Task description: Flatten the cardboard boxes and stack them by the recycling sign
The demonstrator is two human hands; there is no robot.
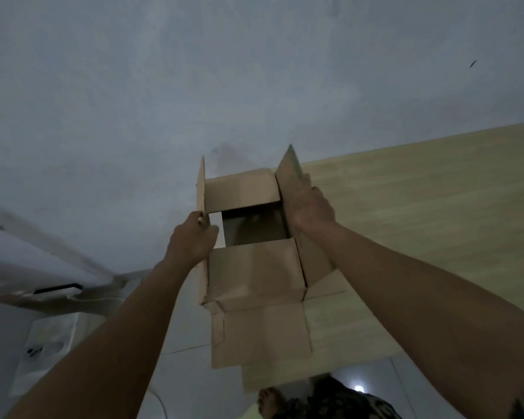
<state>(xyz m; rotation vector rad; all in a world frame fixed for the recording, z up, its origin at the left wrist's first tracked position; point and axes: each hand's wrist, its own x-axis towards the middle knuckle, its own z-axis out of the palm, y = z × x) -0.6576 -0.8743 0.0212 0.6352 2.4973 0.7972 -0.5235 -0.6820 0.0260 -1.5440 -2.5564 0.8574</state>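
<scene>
A brown cardboard box point(254, 267) stands on the near left corner of a light wooden table point(421, 222), its top open and all flaps raised or spread. My left hand point(194, 240) pinches the left flap, which stands upright. My right hand point(310, 204) grips the right flap from outside, holding it upright as well. The far flap leans inward over the opening and the near flap hangs toward me. The inside of the box is dark. No recycling sign is in view.
A grey-white wall point(194, 86) fills the space behind the table. At lower left a white appliance or furniture piece point(43, 267) stands on the pale tiled floor point(179, 388). My bare foot point(270, 403) shows below the table edge.
</scene>
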